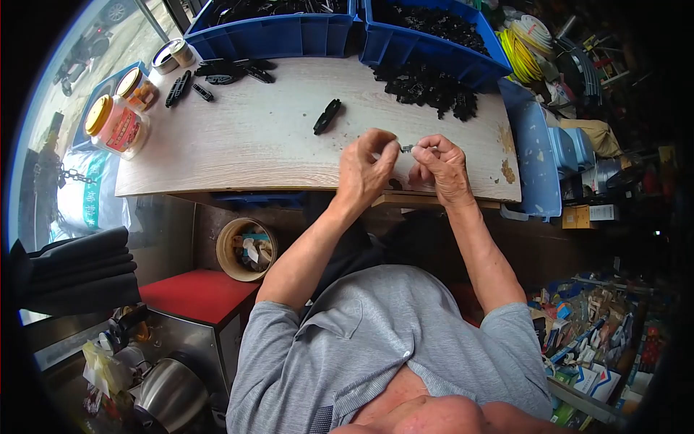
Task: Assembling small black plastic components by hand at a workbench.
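Between my hands, above the front part of the table, is a small dark part [407, 148], too small to make out its kind. My right hand [442, 166] pinches it at its right end. My left hand [367, 163] is closed, thumb against the fingers, at the part's left end; whatever its fingertips grip is hidden. Just beyond my left hand a long black plastic piece [327, 117] lies alone on the tabletop. A heap of small black parts [430, 90] spreads over the far right of the table.
Two blue bins [271, 37] of black parts stand along the back. More black plastic pieces [224, 71] lie far left, near jars with yellow lids [119, 124]. A round waste bin [225, 246] stands below the table. A light-blue container [535, 145] borders the right edge.
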Tool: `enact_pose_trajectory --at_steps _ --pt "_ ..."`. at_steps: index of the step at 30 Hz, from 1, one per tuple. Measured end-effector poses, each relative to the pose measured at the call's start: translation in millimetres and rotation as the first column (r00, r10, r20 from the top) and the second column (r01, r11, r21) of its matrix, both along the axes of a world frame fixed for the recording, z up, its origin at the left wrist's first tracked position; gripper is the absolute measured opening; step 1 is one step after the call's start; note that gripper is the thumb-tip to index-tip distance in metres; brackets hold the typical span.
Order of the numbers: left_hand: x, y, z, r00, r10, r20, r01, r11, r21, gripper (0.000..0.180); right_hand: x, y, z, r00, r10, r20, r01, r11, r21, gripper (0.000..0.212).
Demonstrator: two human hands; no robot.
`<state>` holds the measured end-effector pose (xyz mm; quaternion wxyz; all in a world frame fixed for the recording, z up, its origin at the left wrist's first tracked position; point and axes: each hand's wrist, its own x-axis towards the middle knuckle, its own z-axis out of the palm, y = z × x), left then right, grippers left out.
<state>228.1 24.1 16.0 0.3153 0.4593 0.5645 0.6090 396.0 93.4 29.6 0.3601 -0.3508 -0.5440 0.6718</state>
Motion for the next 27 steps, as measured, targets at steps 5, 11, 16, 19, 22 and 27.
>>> enact_pose_trajectory --at_steps 5,11,16,19,22,27 --pt "-77.7 10.0 9.8 0.608 0.461 -0.646 -0.305 0.887 0.346 0.024 -2.7 -4.7 4.2 0.997 -0.082 -0.001 0.082 0.996 -0.046 0.013" --pt "-113.9 16.7 12.7 0.347 -0.034 -0.937 -0.025 0.999 -0.046 0.028 -1.6 -1.5 -2.1 0.995 -0.097 -0.036 0.095 0.994 -0.051 0.015" --pt "-105.9 14.5 20.6 0.352 -0.147 -0.924 0.040 0.989 -0.142 0.025 -1.4 -1.2 -2.8 0.994 -0.105 -0.044 0.102 0.993 -0.059 0.014" --pt "-100.6 19.9 19.3 0.334 -0.160 -0.929 0.078 0.987 -0.142 0.025 -0.5 0.1 -3.2 0.993 -0.107 -0.040 0.105 0.993 -0.055 0.013" --pt "-102.1 23.2 16.3 0.340 -0.174 -0.924 0.107 0.984 -0.146 0.020 -3.6 -1.4 -2.0 0.993 -0.112 -0.037 0.110 0.993 -0.052 0.014" --pt "-97.5 24.3 18.1 0.332 -0.163 -0.929 0.073 0.986 -0.147 0.017 -2.3 -2.7 -2.9 0.991 -0.129 -0.026 0.127 0.989 -0.069 0.015"
